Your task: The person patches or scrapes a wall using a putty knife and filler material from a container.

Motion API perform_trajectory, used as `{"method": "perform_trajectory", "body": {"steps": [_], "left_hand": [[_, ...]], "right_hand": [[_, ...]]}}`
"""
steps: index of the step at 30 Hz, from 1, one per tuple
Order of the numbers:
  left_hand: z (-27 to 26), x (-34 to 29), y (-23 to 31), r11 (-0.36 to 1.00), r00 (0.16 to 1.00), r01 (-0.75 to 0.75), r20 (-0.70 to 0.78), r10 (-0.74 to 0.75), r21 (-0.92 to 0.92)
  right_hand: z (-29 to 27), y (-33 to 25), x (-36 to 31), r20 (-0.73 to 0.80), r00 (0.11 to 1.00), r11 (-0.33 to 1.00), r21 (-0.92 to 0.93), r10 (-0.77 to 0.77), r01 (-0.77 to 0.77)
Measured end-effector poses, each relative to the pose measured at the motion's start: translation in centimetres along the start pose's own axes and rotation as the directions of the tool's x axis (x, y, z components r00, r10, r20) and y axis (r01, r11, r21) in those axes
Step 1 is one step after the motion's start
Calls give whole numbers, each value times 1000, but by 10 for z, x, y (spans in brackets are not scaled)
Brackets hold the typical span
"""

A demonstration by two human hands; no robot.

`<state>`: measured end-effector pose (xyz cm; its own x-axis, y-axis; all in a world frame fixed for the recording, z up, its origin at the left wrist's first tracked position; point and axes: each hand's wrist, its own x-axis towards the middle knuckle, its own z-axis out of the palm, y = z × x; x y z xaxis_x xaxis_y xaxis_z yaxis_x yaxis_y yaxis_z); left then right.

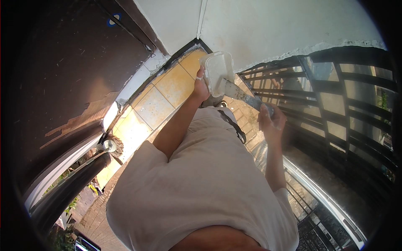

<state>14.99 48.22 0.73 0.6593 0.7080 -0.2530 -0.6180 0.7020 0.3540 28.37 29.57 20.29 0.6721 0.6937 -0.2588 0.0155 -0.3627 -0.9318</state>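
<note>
My left hand (pixel 201 87) grips the near left side of a clear plastic tub (pixel 226 62), which is tilted with its opening toward me. Whitish residue coats the tub's inside. In my right hand (pixel 271 119) is a putty knife (pixel 241 94), fingers wrapped round its handle. Its wide, stained blade points up and left, with the tip over the tub's right part; whether it touches the tub wall I cannot tell. White smears mark the fingers of both hands.
A pale wall (pixel 276 29) with a rough lower edge rises ahead. Dark metal bars (pixel 331 100) stand at the right, a scuffed brown door (pixel 63 62) at the left. Yellow tiles (pixel 154 106) lie below, beside brick paving (pixel 243 115). A brush-like broom head (pixel 114 146) sits by the door.
</note>
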Motion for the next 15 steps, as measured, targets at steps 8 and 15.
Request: {"method": "perform_trajectory", "body": {"steps": [8,15], "left_hand": [[-7,5,-12,990,990,-52,-123,69,131],[8,6,-9,985,978,-142,-139,155,101]], "right_hand": [[7,5,-6,-12,981,976,107,192,-189],[3,10,-7,-84,927,851,434,365,-296]]}}
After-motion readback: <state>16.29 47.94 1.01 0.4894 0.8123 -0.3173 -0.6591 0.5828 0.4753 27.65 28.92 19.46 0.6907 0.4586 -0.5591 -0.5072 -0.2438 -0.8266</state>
